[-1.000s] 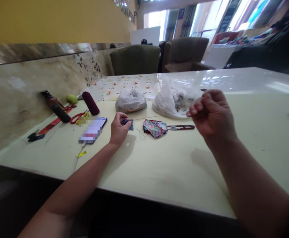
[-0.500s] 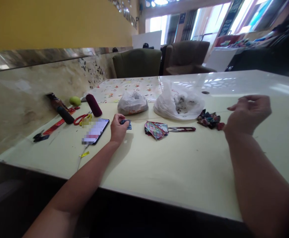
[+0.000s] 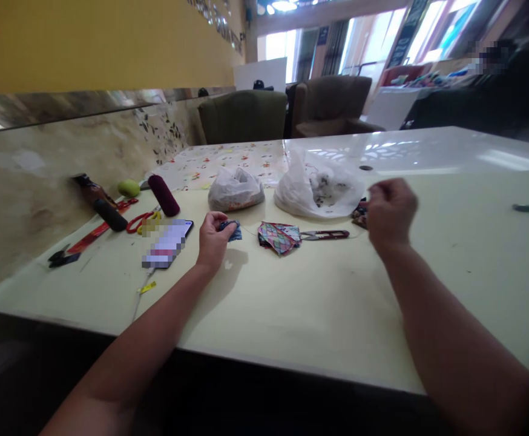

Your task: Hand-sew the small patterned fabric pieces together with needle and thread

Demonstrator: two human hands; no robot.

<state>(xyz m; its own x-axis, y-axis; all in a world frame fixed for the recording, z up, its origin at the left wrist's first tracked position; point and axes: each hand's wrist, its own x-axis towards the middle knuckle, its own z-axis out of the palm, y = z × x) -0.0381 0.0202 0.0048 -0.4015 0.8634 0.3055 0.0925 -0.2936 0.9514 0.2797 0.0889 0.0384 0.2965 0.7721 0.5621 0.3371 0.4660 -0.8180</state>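
My left hand (image 3: 213, 239) is closed in a pinch on a small blue patterned fabric piece (image 3: 233, 230), just above the table. A faint thread runs off the fabric to the right. Raised on the right, my right hand (image 3: 392, 209) has its fingers drawn together; whatever they hold is too small to make out. Between the hands lies a stack of colourful fabric pieces (image 3: 279, 236) with a scale-like pattern. Thread snips (image 3: 325, 235) rest against its right side. A dark patterned fabric bundle (image 3: 359, 215) is partly hidden behind my right hand.
A white plastic bag (image 3: 236, 191) and an open bag with white stuffing (image 3: 332, 188) stand behind. At left lie a phone (image 3: 169, 242) with a cable, red-and-yellow scissors (image 3: 144, 222), a maroon thread spool (image 3: 163, 195), a dark spool (image 3: 110, 215) and a green apple (image 3: 128, 188).
My right hand has moved left, nearer the stuffing bag, and now covers much of the dark fabric bundle. My left hand keeps its pinch on the blue fabric. The view has shifted slightly right.
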